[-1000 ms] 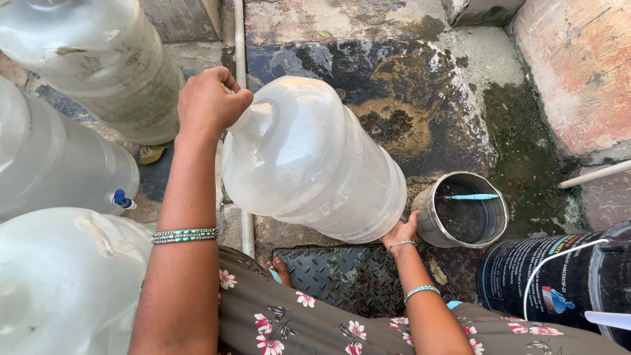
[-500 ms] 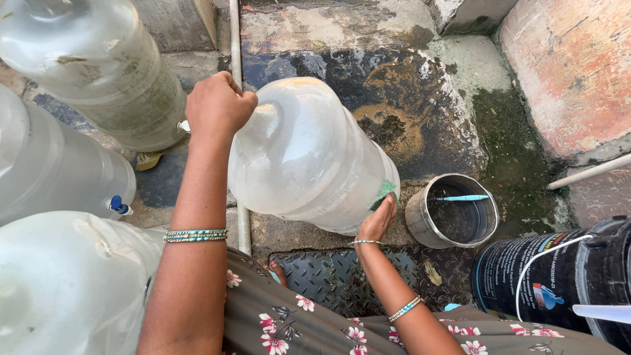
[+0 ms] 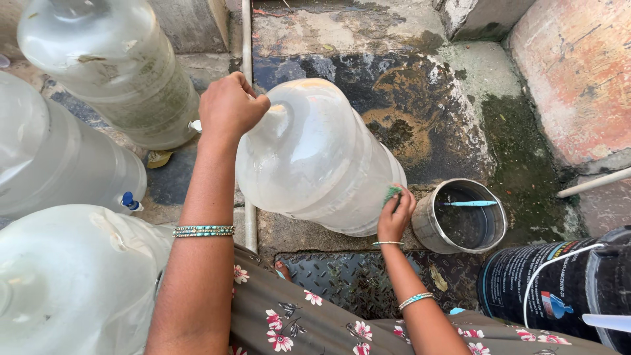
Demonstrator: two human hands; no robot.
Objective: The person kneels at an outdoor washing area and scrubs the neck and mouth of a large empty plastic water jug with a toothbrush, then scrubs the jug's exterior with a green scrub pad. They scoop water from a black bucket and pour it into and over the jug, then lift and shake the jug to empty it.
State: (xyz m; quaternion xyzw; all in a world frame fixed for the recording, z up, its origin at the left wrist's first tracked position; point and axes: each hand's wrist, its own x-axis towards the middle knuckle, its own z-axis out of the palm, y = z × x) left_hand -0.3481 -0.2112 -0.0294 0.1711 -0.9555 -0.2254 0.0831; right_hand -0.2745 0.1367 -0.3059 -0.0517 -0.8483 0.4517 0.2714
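Note:
A large clear plastic water jug [image 3: 315, 158] stands tilted on the wet stone floor in front of me. My left hand [image 3: 230, 105] is closed around its neck at the top. My right hand [image 3: 394, 213] presses a small green scrub pad [image 3: 392, 192] against the jug's lower right side. Both wrists wear bangles. My flowered skirt fills the bottom of the view.
Three more big clear jugs stand at the left: one at top [image 3: 112, 66], one at mid left [image 3: 59, 158], one at bottom left [image 3: 72, 283]. A steel pot [image 3: 467, 217] with dark water and a blue stick sits to the right. A black bucket [image 3: 559, 283] stands at bottom right.
My right hand has come up from under the jug's base to its lower right side, with the green pad now against the plastic. The left hand keeps its grip on the neck.

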